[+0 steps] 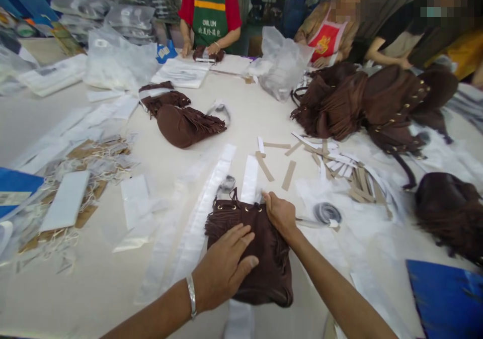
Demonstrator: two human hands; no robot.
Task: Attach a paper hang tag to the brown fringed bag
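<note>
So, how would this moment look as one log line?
left hand: open, flat on brown fringed bag | right hand: curled at bag's top corner | nearby: grey coil

Your left hand (223,272) lies palm down, thumb spread, while your right hand (281,216) appears curled in a pinch.

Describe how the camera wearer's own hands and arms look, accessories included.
The left hand is ungloved, with a shiny, silver-coloured band bracelet around its wrist. The right hand is ungloved too, its wrist without a bracelet. No sleeves show on either side.
</note>
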